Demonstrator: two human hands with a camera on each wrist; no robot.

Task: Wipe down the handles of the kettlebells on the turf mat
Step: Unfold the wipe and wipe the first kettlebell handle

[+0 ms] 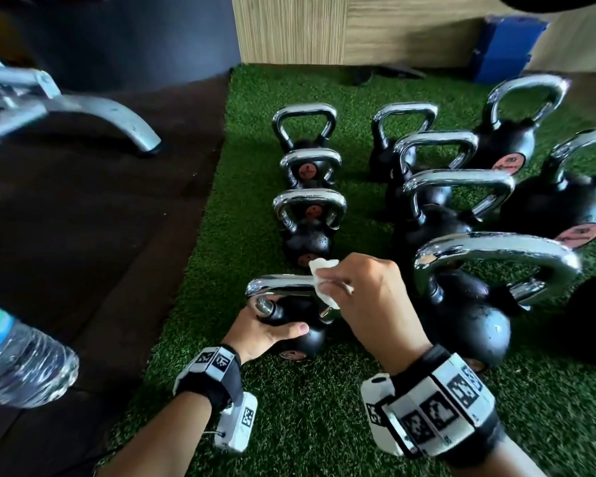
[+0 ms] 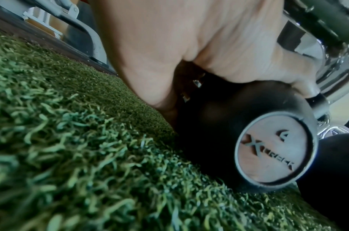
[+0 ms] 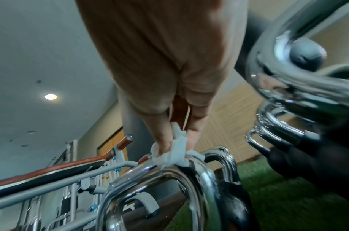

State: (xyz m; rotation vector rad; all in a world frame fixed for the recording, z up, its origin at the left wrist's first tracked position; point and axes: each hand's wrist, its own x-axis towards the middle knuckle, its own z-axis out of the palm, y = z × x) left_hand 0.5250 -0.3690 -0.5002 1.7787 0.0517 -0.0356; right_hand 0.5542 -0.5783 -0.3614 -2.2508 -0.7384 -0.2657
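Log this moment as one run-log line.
step: wiping nearest kettlebell handle | left hand: steadies its body | right hand: rubs tissue on handle | mat: turf

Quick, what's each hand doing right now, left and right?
Left hand: grips the black body of the nearest small kettlebell, steadying it.
Right hand: pinches a white wipe against that kettlebell's chrome handle.

kettlebells (image 1: 303,235): ten, one cut off at the right edge
white wipes (image 1: 324,284): one
water bottles (image 1: 18,359): one
hands (image 1: 265,333): two
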